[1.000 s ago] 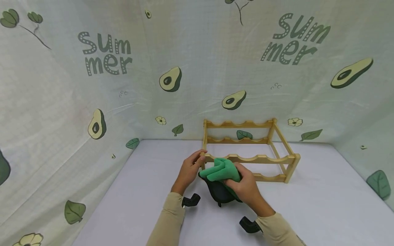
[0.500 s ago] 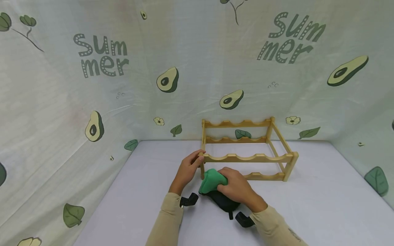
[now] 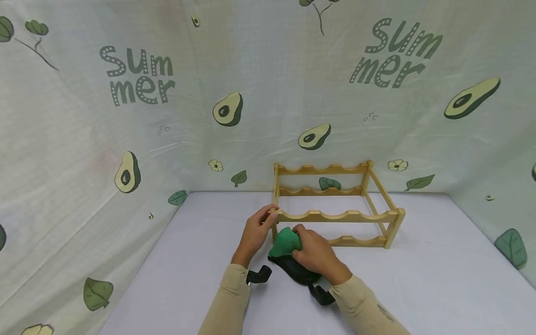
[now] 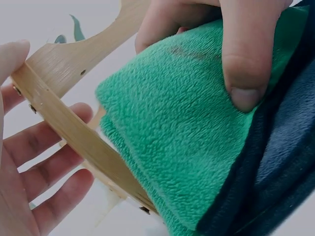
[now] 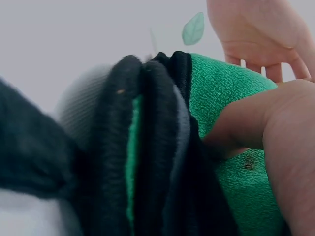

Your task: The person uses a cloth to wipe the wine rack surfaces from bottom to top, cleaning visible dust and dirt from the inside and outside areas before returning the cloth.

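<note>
My left hand [image 3: 253,233] holds the front left corner of a wooden wine rack [image 3: 353,216] with scalloped rails. In the left wrist view, its thumb lies at the top of the rack's post [image 4: 81,135] and its fingers are behind. My right hand [image 3: 316,253] pinches a folded cloth [image 3: 285,243], green on one face and dark on the other. The cloth is at the post's lower part, and its dark end hangs toward me. Thumb [image 4: 248,64] presses on the green plush in the left wrist view. Whether cloth and post touch is hard to tell.
The rack stands on a white tabletop [image 3: 427,260] near the back. Behind and at both sides hangs a pale sheet [image 3: 268,74] printed with avocados and leaves. A black camera mount [image 3: 259,274] sticks out from each wrist.
My right hand has moved left and slightly down with the cloth, from the front rail toward the left post. The left hand keeps its hold on the rack corner.
</note>
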Tool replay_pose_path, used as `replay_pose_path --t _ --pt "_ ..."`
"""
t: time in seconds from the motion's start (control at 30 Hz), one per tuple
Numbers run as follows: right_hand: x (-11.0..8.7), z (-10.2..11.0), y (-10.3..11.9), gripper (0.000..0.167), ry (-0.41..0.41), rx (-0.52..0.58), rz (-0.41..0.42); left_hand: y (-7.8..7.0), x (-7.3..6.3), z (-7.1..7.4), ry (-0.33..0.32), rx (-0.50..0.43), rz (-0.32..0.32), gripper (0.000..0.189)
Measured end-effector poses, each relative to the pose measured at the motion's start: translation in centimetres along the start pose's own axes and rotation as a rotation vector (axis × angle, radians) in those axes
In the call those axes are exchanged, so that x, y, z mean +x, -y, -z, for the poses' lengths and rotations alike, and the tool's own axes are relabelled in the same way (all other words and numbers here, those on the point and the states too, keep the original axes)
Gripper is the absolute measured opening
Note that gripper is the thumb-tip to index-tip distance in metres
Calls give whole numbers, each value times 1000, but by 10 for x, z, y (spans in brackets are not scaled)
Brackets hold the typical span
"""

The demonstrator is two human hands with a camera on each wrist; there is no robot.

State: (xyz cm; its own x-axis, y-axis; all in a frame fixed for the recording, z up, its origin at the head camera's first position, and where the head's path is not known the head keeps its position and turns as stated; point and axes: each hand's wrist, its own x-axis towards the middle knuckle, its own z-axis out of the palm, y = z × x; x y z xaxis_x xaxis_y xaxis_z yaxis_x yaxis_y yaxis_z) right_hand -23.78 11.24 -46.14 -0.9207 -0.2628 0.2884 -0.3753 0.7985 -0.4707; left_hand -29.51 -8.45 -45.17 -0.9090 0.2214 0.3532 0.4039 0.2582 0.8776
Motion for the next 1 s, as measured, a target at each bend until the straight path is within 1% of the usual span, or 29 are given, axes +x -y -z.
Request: replay_pose_path --t 0.1,0.2,0.3,0.43,0.53,0.63,0.77,0.9,1.0 --pt "-1 -3 0 43 -43 -53 43 1 0 -1 -21 11 -19 36" --pt "-3 -6 0 39 -117 -129 109 3 0 -1 -36 26 -32 35" --pt "-6 -7 -2 35 -187 -191 135 4 -1 -1 -42 36 -39 33" --pt "-10 -3 -7 32 -254 -230 95 3 -1 -1 -31 41 -42 36" --pt "-15 1 -13 32 -278 -229 62 2 0 -2 -29 49 -35 39" --pt "-21 6 -19 33 -277 -225 38 1 0 -4 -33 71 -27 38" --pt "-29 17 -31 32 -261 -239 -17 -1 -1 -5 -37 93 -5 33" --pt "-35 30 -43 31 -253 -246 -95 -1 -2 -5 -50 100 5 38" --pt "-37 37 -50 30 -253 -224 -122 0 -2 -4 -54 100 6 41"
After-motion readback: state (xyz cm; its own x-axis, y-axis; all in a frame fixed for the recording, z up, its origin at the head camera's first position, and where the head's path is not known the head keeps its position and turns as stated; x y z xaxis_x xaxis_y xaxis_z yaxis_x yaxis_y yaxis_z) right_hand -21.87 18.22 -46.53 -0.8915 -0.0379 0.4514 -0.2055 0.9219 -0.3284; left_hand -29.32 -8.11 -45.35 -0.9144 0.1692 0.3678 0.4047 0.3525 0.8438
